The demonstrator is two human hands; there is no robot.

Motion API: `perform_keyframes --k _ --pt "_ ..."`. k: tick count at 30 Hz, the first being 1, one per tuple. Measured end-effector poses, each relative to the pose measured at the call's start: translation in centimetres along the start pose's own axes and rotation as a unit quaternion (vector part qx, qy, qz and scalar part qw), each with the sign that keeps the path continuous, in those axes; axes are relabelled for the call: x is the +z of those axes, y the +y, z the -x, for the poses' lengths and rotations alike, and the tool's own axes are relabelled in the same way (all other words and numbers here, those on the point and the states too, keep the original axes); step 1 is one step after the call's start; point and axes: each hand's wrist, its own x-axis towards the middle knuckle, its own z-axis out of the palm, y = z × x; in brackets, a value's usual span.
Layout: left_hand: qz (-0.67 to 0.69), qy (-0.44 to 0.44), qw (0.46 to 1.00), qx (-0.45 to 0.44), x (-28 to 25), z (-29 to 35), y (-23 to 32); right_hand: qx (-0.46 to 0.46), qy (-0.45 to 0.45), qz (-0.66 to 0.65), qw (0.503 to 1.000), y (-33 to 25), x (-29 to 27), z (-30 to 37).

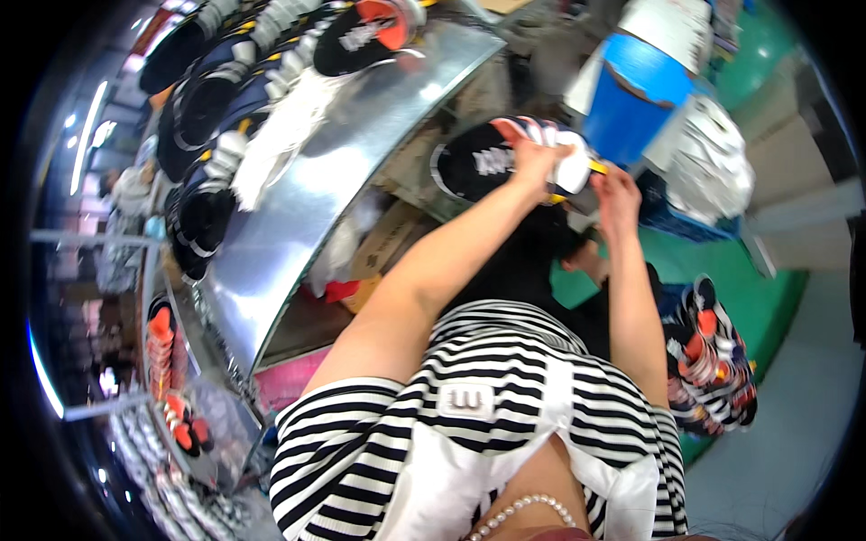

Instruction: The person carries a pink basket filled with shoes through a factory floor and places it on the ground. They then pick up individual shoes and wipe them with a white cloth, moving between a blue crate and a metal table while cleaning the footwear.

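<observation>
One metal table [320, 203] and green floor [695, 255] flank a held shoe [469, 162].

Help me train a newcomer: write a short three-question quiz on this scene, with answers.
1. True or false: the blue container is to the right of the held black shoe in the picture.
2. Where does the bundle of white laces lie? A) inside that container; B) on the metal table; C) on the green floor.
3. Which hand is nearer that shoe's toe?
Key: 1 true; 2 B; 3 the left hand.
</observation>
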Motion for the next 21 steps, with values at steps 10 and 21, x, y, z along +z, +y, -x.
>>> perform_keyframes --k 10,21 --pt "-0.024 0.024 0.992 0.118 -0.4 1.7 -1.8 0.018 -0.036 0.098 0.994 -3.0 2.1 2.6" --pt "0.06 0.104 0.983 -0.139 1.8 -0.8 1.3 0.131 0.04 0.033 0.99 -4.0 2.8 -0.8"
